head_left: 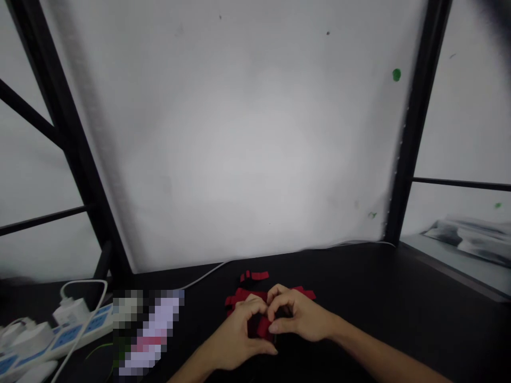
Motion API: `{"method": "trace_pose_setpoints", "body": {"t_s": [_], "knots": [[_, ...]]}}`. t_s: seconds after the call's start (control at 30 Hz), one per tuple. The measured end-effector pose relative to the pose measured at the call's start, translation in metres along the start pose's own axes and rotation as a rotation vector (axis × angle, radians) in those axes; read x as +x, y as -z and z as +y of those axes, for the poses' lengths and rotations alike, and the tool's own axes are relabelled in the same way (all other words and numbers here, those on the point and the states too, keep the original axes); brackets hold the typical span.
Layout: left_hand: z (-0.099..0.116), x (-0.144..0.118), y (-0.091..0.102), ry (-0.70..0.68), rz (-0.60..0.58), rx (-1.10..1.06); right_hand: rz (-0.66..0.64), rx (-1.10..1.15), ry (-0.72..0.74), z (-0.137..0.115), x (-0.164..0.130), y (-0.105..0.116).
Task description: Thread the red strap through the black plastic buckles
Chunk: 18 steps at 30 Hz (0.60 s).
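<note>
Head view: left hand (239,332) and right hand (297,316) both pinch one small flat red strip (264,327), fingers curled closed.

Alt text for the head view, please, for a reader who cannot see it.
Two bare hands, left hand and right hand, meet over a small red piece on a dark table, more red strips behind. A white power strip lies far left.
</note>
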<state>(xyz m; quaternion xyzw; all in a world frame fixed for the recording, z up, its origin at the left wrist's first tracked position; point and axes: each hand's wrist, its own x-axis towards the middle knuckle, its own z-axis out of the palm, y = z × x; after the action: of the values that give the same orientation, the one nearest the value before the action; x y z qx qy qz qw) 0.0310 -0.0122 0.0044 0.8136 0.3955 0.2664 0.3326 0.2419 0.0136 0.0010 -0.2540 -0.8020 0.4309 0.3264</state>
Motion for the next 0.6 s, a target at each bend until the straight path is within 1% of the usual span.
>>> {"method": "trace_pose_setpoints", "body": {"t_s": [0.17,0.23,0.3,0.4,0.47,0.5,0.53,0.6], "knots": [[-0.003,0.000,0.000,-0.024,0.008,-0.034,-0.007,-0.180,0.029,-0.003,-0.005,0.008],[-0.003,0.001,-0.001,-0.057,0.041,-0.013,0.030,-0.250,0.056,-0.009,-0.008,0.009],[-0.003,0.002,-0.004,-0.079,0.103,0.022,0.104,-0.284,0.073,-0.014,-0.008,0.006],[-0.001,0.002,-0.006,-0.087,0.181,0.085,0.258,-0.225,0.025,-0.017,-0.005,-0.006],[0.001,0.002,-0.007,-0.108,0.206,0.110,0.373,-0.175,-0.034,-0.015,-0.002,-0.013],[0.003,0.002,-0.007,-0.127,0.214,0.121,0.410,-0.152,-0.060,-0.013,-0.001,-0.015],[0.004,0.001,-0.007,-0.145,0.221,0.135,0.417,-0.117,-0.080,-0.011,0.000,-0.017],[0.006,0.000,-0.006,-0.175,0.237,0.177,0.341,-0.009,-0.114,-0.006,0.002,-0.015]]}}
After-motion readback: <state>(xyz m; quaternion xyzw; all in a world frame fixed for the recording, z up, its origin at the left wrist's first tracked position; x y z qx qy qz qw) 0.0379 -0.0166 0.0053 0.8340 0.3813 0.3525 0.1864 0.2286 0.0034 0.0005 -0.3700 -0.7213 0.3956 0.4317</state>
